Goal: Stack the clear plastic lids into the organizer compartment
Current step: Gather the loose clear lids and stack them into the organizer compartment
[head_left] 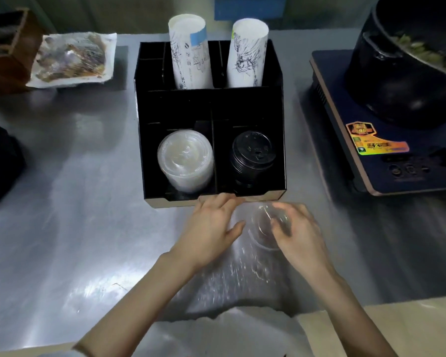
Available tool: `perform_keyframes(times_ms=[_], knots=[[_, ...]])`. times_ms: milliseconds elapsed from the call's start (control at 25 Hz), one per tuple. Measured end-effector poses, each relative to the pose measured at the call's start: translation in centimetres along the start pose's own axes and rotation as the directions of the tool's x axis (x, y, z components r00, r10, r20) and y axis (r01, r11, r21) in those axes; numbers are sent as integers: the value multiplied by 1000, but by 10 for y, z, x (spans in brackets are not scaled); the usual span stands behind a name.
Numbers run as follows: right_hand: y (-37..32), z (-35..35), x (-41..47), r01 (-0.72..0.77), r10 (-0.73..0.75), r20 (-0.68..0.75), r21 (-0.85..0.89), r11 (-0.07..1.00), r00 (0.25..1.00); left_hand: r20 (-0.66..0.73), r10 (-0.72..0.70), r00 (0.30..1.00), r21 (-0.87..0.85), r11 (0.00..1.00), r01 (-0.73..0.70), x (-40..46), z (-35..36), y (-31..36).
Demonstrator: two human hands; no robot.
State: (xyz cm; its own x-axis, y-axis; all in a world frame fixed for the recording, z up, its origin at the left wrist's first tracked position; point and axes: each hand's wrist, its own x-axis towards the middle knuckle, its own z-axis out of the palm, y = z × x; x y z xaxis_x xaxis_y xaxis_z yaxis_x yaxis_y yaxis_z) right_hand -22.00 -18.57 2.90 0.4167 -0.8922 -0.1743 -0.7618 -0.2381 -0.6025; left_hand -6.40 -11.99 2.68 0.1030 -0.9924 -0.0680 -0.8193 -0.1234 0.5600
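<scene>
- Surface (70,176): steel, bare at centre.
- Organizer (278,119) at 12 o'clock; clear lid stack (186,161) front-left compartment, black lids (252,158) front-right.
- Right hand (299,233) at 6 o'clock grips one clear lid (262,228), blurred.
- Left hand (211,225) open, fingers touching organizer's front edge.

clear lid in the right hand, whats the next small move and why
Probably lift the clear lid up and forward-left over the organizer's front wall, toward the clear stack in the front left compartment. The right hand grips the lid just in front of that wall, low over the table; the left hand is open beside it. The right compartment holds black lids, so it goes left.
</scene>
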Motion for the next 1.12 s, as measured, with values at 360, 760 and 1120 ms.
perform_keyframes(times_ms=[360,760,1120], knots=[[22,6,-2,-182,195,65,-166,969,979,200,20,980,171,984,-55,7,34,-1],[16,8,0,-197,205,81,-100,975,975,135,18,991,116,993,-34,1,45,-3],[0,11,-6,-79,80,55,-7,997,995,-36,-5,999,-83,997,2,-34,30,-11]])
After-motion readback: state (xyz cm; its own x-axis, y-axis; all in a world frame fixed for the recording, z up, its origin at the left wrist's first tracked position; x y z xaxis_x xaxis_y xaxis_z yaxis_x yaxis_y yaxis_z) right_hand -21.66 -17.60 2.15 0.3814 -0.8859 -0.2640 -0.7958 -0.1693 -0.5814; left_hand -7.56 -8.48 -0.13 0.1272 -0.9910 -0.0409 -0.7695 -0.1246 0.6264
